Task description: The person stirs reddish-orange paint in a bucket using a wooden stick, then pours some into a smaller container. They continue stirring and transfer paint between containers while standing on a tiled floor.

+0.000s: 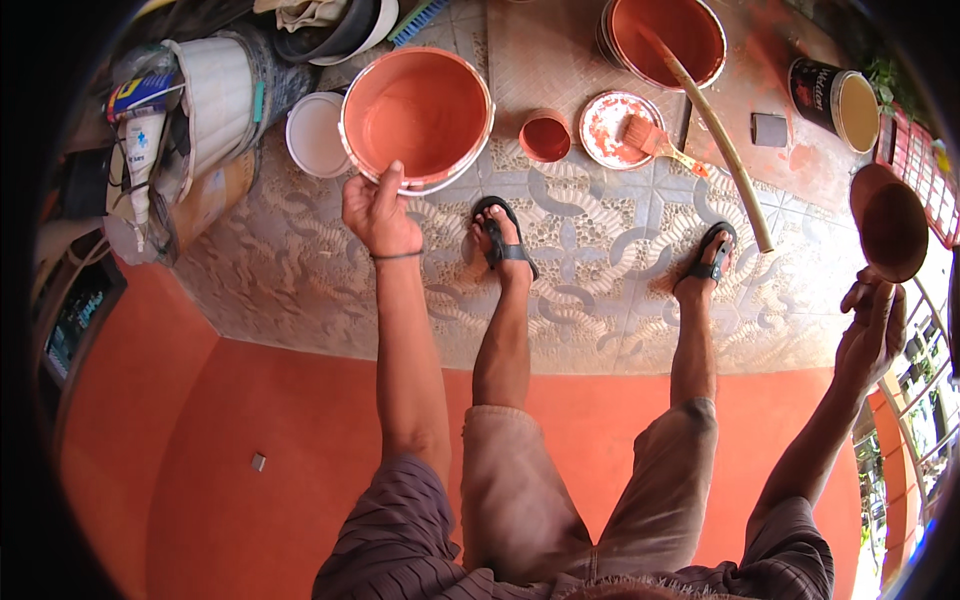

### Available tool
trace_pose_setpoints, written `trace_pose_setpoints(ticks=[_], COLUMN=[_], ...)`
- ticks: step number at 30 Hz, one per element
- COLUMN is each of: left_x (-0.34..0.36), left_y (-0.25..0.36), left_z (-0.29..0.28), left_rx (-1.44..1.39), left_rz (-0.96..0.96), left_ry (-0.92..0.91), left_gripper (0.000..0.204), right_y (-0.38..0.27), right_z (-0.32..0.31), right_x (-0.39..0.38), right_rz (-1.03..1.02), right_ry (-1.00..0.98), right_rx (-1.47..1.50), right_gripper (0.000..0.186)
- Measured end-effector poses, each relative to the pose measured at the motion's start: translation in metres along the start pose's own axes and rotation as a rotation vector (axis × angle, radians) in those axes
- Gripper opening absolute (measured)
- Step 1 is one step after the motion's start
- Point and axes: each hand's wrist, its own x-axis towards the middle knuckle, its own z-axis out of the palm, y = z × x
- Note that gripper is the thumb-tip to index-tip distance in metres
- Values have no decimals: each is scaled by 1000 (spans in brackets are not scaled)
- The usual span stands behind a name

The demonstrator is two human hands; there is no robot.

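My left hand [385, 215] grips the near rim of a bucket [415, 115], thumb over the edge. Its inside is coated orange-red, and a little paint seems to lie at the bottom. Out at the far right, my right hand [872, 330] holds up a small brown-red cup [890, 225] by its lower side. The cup's mouth is tilted, and its inside is too dark to read. Between the hands, a small paint pot [545, 137] with dark red paint stands on the floor. Beside it, a paintbrush [652, 138] with orange bristles lies across a paint-smeared white lid [600, 130].
Another orange-coated bucket [665, 30] holds a long wooden stick [735, 160] leaning out toward me. A black tin [830, 95] is at the far right, a white tub [315, 135] left of my bucket. Clutter with a white sack [215, 105] fills the left. My sandalled feet stand on patterned tiles [590, 330].
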Motion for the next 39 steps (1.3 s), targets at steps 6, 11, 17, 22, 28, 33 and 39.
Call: trace_pose_setpoints(ticks=[6, 11, 17, 22, 28, 33, 39], left_x=[-59, -94, -116, -119, -114, -111, -115], left_y=[81, 133, 162, 170, 174, 171, 176], left_z=[-25, -28, -29, -32, -27, -27, -20], left_rx=[191, 322, 457, 543, 634, 630, 708], left_rz=[121, 159, 258, 325, 348, 365, 356], left_ry=[-45, -1, 37, 50, 73, 64, 66], left_gripper=[23, 27, 28, 32, 36, 39, 40], right_y=[-49, -4, 32, 42, 28, 27, 26], right_z=[145, 272, 356, 384, 396, 395, 396], right_x=[-41, -52, -77, -89, -101, -103, -107], right_rz=[163, 320, 410, 419, 441, 436, 400], right_ry=[-134, -345, -543, -676, -693, -716, -707], right_rx=[270, 387, 422, 488, 514, 438, 410], right_gripper=[28, 26, 27, 26, 34, 33, 32])
